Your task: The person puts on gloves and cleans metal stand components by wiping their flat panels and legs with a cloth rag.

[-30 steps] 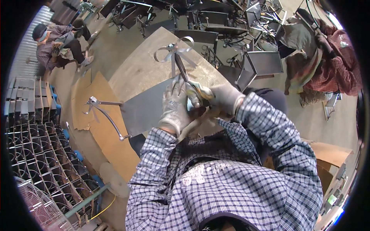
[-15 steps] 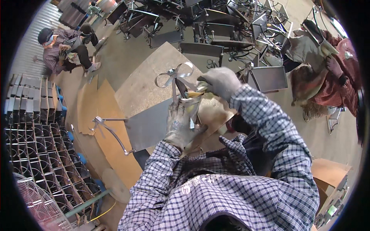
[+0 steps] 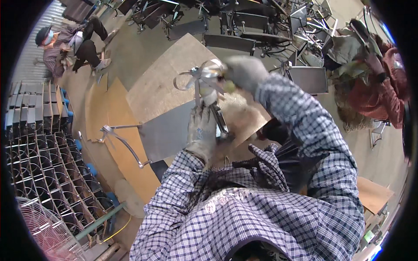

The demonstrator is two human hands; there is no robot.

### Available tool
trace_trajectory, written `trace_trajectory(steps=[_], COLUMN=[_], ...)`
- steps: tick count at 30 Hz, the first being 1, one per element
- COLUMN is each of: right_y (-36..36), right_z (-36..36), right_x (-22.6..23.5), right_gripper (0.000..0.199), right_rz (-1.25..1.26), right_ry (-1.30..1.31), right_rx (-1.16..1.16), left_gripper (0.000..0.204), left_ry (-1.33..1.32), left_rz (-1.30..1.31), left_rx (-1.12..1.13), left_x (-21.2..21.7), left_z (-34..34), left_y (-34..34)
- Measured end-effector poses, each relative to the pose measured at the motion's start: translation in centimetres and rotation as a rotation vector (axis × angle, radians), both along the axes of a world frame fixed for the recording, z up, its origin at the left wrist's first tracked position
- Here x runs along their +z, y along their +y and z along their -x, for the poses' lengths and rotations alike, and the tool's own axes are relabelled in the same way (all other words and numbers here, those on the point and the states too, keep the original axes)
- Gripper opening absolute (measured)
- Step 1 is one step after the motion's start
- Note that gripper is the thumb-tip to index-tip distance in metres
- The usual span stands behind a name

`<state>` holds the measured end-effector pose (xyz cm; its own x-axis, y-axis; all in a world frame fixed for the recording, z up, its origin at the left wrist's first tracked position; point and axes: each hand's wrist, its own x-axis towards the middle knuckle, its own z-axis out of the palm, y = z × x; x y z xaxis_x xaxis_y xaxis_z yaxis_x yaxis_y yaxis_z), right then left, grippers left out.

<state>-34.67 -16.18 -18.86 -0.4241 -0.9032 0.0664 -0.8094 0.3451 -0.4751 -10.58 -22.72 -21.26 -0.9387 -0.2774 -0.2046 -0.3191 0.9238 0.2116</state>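
Left hand (image 3: 201, 132), gloved: closed around a metal bracket (image 3: 217, 119) held upright, centre. Right hand (image 3: 244, 71), gloved, blurred: at the bracket's far curled end; grip cannot be told. Grey sheet (image 3: 167, 135) beneath.

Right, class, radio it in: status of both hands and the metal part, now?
Left hand gloved, gripping the metal bracket upright. Right hand gloved, blurred, at the bracket's curled top. Grey metal sheet underneath; nothing between hands and part.

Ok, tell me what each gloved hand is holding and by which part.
The left hand grips the shaft of a metal bar, just below its looped top. The right hand, blurred, is at the looped metal strips; its grip cannot be told.
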Motion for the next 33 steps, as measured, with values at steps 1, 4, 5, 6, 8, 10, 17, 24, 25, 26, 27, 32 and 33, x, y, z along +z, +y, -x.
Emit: trace_trajectory(steps=[1,4,5,6,8,10,17,24,25,26,27,32,33], right_y=[1.0,3.6,4.4,3.3,0.8,-1.1,2.8,-2.1,-2.8,-2.5,-2.0,4.5,5.0], right_z=[-1.1,-2.8,-2.6,-1.9,1.0,4.1,-1.8,5.2,5.1,4.7,3.7,-3.0,-2.7], right_x=[-0.4,-0.7,-0.2,0.2,1.9,3.5,0.1,4.0,3.8,3.2,2.4,-1.6,-1.1], right_gripper=[0.022,0.017,0.017,0.016,0.017,0.018,0.012,0.02,0.019,0.023,0.027,0.013,0.012], right_rz=[-0.222,-0.414,-0.491,-0.595,-0.356,0.344,-0.304,0.377,0.352,0.177,0.043,-0.052,-0.369], right_ry=[0.085,0.089,0.106,0.087,0.316,0.402,0.127,0.405,0.385,0.271,0.18,-0.061,0.152], right_rx=[0.049,0.249,0.301,0.236,0.168,0.169,0.137,0.265,0.223,0.112,0.02,0.139,0.218], left_gripper=[0.103,0.106,0.11,0.113,0.114,0.116,0.11,0.095,0.096,0.098,0.099,0.099,0.1], left_ry=[-0.036,-0.002,-0.07,-0.071,-0.068,-0.05,-0.024,-0.234,-0.186,-0.136,-0.057,0.225,0.211], left_rz=[0.022,-0.01,-0.037,-0.038,0.039,0.058,-0.037,0.176,0.152,0.125,0.097,-0.145,-0.107], left_rx=[-0.02,0.022,0.061,0.033,-0.027,-0.077,-0.024,-0.073,-0.076,-0.071,-0.063,-0.018,-0.013], left_x=[0.0,-0.4,-0.6,-0.7,-0.9,-0.9,-0.6,0.0,0.1,0.2,0.3,0.2,0.1], left_z=[0.0,0.0,0.0,0.1,0.1,0.1,0.0,0.6,0.6,0.5,0.4,-0.2,-0.2], left_y=[-0.2,-0.6,-0.6,-0.6,-0.5,-0.4,-0.7,0.0,0.0,-0.2,-0.3,-0.7,-0.6])
